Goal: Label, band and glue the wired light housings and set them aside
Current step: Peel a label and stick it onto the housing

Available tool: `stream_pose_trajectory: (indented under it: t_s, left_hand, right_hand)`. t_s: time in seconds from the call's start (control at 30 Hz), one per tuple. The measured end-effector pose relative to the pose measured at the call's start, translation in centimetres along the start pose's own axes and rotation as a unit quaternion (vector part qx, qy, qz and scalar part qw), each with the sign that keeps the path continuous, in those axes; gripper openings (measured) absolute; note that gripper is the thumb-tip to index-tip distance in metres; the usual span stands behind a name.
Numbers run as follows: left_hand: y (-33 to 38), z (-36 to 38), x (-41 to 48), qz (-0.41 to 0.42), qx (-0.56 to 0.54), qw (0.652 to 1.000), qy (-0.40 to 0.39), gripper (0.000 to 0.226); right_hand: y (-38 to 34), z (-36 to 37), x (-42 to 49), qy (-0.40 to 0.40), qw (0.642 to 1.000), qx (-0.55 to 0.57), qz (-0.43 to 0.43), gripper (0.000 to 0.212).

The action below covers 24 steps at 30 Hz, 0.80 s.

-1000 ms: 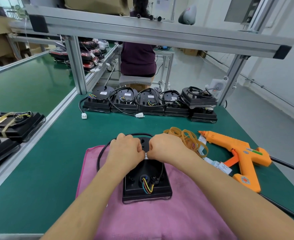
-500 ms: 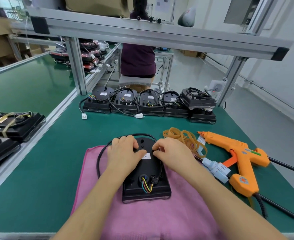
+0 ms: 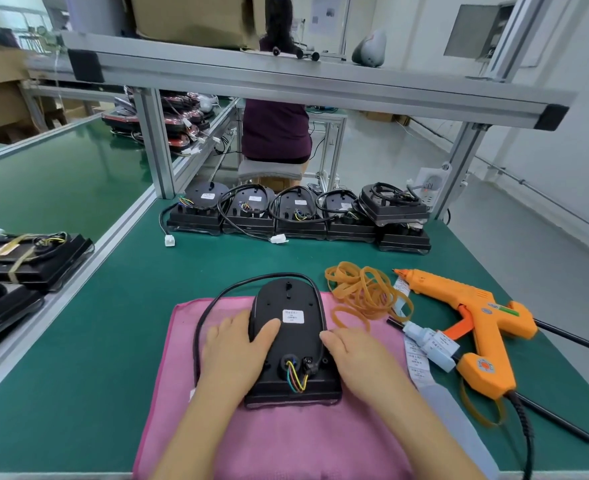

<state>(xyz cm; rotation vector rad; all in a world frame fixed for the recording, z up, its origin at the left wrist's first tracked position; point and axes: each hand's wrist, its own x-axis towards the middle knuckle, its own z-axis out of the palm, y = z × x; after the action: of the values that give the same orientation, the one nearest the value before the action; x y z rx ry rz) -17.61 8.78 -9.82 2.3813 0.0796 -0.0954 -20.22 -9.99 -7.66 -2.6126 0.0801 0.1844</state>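
Note:
A black wired light housing (image 3: 291, 344) lies back-up on a pink cloth (image 3: 275, 441), with a white label (image 3: 293, 316) stuck on its dome and coloured wires at its near end. My left hand (image 3: 234, 355) rests on the housing's left side, thumb on the dome below the label. At the housing's right edge my right hand (image 3: 362, 362) touches it with relaxed fingers. The housing's black cable (image 3: 210, 310) loops round the left side. Tan rubber bands (image 3: 358, 289) lie in a pile to the right. An orange glue gun (image 3: 473, 317) lies further right.
A row of labelled housings (image 3: 296, 216) stands at the table's far edge under an aluminium frame (image 3: 286, 81). Banded housings (image 3: 26, 254) sit on the left conveyor. A strip of labels (image 3: 417, 362) and a small bottle (image 3: 431, 344) lie beside the glue gun. A person sits beyond the frame.
Both hands have come back from the top of the dome to the housing's sides, uncovering the white label now stuck there. The view has shifted closer.

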Motion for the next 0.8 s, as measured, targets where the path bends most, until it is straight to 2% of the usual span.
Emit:
stream_pose_trajectory:
  t_s: [0.1, 0.17, 0.23, 0.27, 0.4, 0.53, 0.63, 0.8]
  left_hand:
    - [1.0, 0.0, -0.6, -0.011, -0.239, 0.971, -0.006, 0.013]
    - [1.6, 0.0, -0.9, -0.020, -0.354, 0.935, -0.008, 0.017]
    - [1.9, -0.2, -0.9, -0.011, -0.416, 0.909, -0.002, 0.027]
    - [1.9, -0.4, -0.9, -0.002, -0.433, 0.901, 0.002, 0.030]
    - [2.1, -0.5, -0.9, 0.022, -0.448, 0.894, -0.008, 0.031]
    - [2.2, 0.1, -1.2, 0.020, -0.460, 0.887, -0.031, 0.027]
    - [1.9, 0.2, -1.2, 0.014, -0.478, 0.877, -0.037, 0.027]
    - [2.0, 0.1, -1.1, 0.033, -0.479, 0.876, -0.048, 0.029]
  right_hand:
    - [-0.4, 0.1, -0.5, 0.047, 0.998, -0.042, -0.009, 0.035]
    - [-0.4, 0.0, -0.7, 0.071, 0.997, -0.032, -0.022, 0.027]
    - [-0.2, -0.2, -0.7, 0.107, 0.993, 0.026, -0.041, 0.017]
    - [-0.2, -0.2, -0.6, 0.127, 0.988, 0.077, -0.046, 0.014]
    - [-0.6, -0.3, 0.0, 0.170, 0.950, 0.255, -0.058, 0.033]
    - [-1.4, -0.4, 0.9, 0.206, 0.938, 0.269, -0.077, 0.032]
    - [-2.0, -0.3, 1.2, 0.235, 0.909, 0.334, -0.080, 0.040]
    - [-2.4, 0.1, 1.9, 0.268, 0.902, 0.329, -0.075, 0.030]
